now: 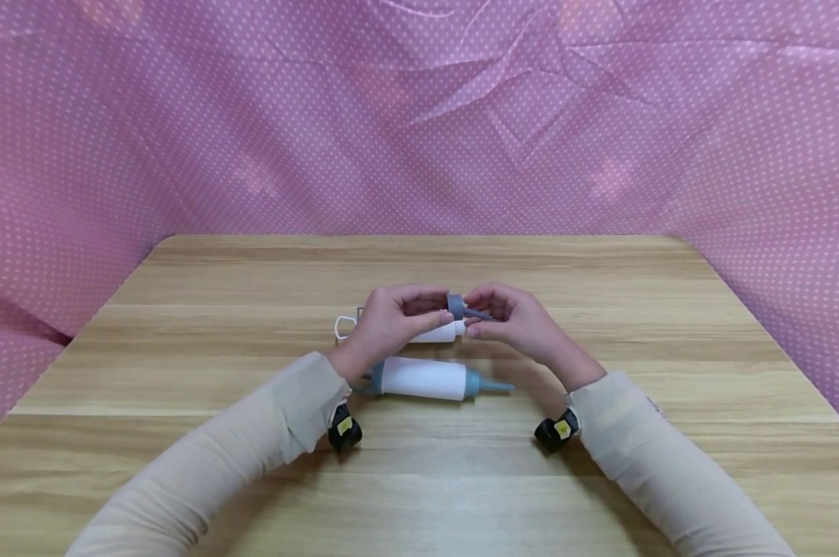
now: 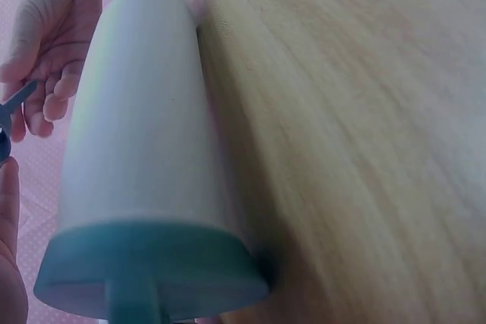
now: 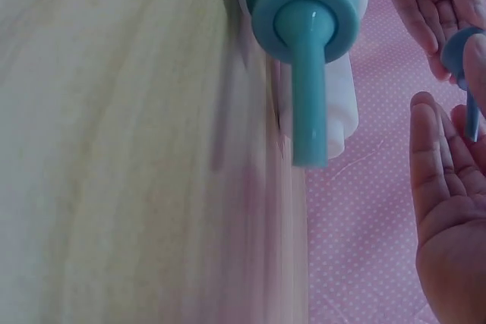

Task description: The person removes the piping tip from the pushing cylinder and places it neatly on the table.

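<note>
My left hand [image 1: 395, 317] pinches a grey-blue nozzle cap [image 1: 455, 306] between thumb and fingers, its thin spout pointing right. Around that spout my right hand [image 1: 513, 313] is cupped, fingers loosely bent, without a visible grip on it. Below the left hand lies a white bottle [image 1: 436, 334], its neck toward the right hand and its left part hidden behind the fingers. Nearer the body, a larger white tube [image 1: 422, 379] lies on its side, with a teal nozzle [image 3: 309, 89] at the right and a teal end piece [image 2: 152, 263] at the left.
A white loop [image 1: 345, 326] shows left of the left hand. Everything lies on a wooden table [image 1: 419, 495], with a pink dotted cloth [image 1: 419, 116] hanging behind it and at both sides. Black wrist cameras [image 1: 344, 429] hang under both sleeves.
</note>
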Tool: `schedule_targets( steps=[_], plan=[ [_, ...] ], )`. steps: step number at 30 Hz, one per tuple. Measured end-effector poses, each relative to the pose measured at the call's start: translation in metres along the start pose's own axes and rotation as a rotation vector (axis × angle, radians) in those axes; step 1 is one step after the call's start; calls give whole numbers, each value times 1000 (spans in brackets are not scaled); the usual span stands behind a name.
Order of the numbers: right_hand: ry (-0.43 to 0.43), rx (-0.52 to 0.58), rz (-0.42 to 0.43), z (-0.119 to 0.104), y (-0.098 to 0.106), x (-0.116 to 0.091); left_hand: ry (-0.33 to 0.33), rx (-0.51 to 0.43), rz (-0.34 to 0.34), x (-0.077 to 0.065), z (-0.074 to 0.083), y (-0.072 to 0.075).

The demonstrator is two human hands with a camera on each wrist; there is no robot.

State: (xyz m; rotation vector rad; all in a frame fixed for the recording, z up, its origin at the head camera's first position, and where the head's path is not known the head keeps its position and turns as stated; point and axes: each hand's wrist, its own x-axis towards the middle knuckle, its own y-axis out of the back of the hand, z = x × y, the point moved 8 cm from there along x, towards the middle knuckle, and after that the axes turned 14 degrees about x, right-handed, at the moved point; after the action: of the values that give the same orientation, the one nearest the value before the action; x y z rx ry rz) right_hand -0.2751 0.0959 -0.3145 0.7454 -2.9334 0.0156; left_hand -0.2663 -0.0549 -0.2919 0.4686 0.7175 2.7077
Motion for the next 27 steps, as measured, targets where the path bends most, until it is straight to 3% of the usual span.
schedule_targets(
  steps=[13,27],
  plan=[
    [2,-40,123,1,18,-4,-2,4,31,0,-2,7],
    [15,-31,134,-1,18,-7,27,-6,15,-5,-5,7]
  ],
)
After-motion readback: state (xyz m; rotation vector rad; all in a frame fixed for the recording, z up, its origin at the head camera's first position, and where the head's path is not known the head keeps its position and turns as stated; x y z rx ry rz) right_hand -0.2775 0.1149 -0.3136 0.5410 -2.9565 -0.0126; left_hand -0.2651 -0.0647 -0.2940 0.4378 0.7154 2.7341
